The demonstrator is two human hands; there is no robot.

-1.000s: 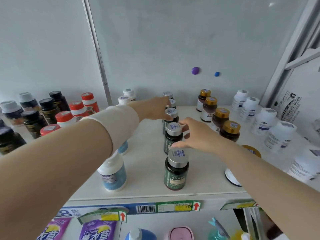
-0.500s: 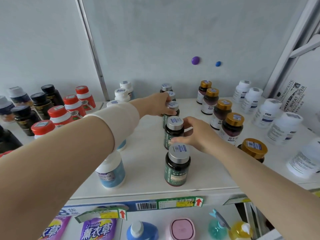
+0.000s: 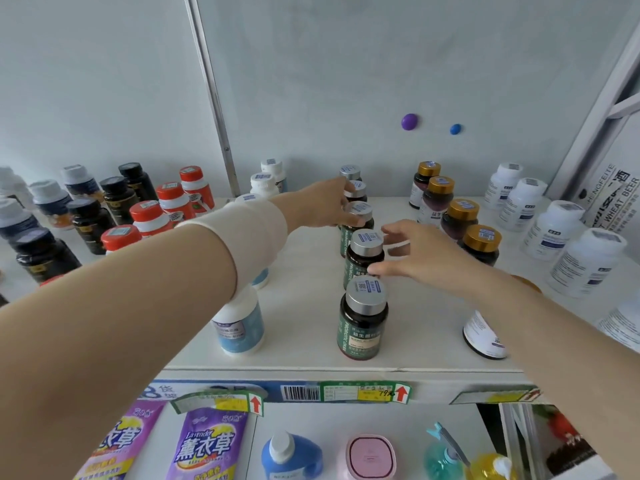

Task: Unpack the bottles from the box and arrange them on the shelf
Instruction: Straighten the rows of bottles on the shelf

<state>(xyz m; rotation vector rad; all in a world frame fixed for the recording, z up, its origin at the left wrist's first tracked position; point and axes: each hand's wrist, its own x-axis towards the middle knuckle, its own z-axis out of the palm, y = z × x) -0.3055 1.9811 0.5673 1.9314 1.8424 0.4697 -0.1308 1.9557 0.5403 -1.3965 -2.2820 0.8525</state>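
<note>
the white shelf [image 3: 304, 327] had open room between the columns of bottles, and its front edge lay just ahead of the nearest silver-capped bottle [image 3: 363, 320]. the left hand [image 3: 327, 206] reached to the back of that column, its grip closed around the third silver-capped bottle [image 3: 358, 220]. the right hand [image 3: 415, 254] sat beside the second silver-capped bottle [image 3: 365, 258], fingers spread wide, thumb touching its side. gold-capped bottles [image 3: 462, 216] stood close to the right, white bottles [image 3: 550, 230] beyond them, red-capped bottles [image 3: 173, 206] and dark bottles [image 3: 90, 220] to the left. the left forearm covered most of the blue-labelled bottles [image 3: 239, 323]; the right forearm hid part of a tipped bottle [image 3: 483, 336].
</note>
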